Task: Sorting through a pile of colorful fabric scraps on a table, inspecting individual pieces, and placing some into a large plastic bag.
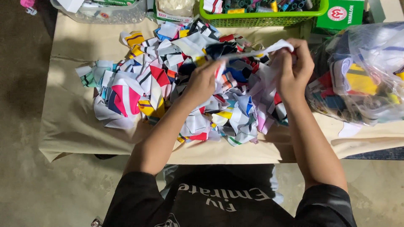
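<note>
Stretching between the 2 hands, a white fabric strip (256, 51) is held taut above a heap of fabric scraps (176, 80). The left hand (203, 82) is closed on the strip's lower end, though its fingertips are hidden behind the knuckles and the cloth, so the exact grip cannot be made out. The right hand (293, 67) is pinched shut on the strip's upper end, where the cloth is bunched and the thumb is mostly covered. The heap is spread over a table (71, 122) covered in beige sheeting; many pieces are folded over each other, and single shapes are hard to separate. At the right, a clear plastic bag (366, 71) stuffed with more scraps is cut off by the frame edge, its contents blurred by the film. Along the far edge, a green basket (261, 19) of thread spools and a green box (338, 14) are only partly seen. The person's black shirt (219, 197) fills the lower edge.
</note>
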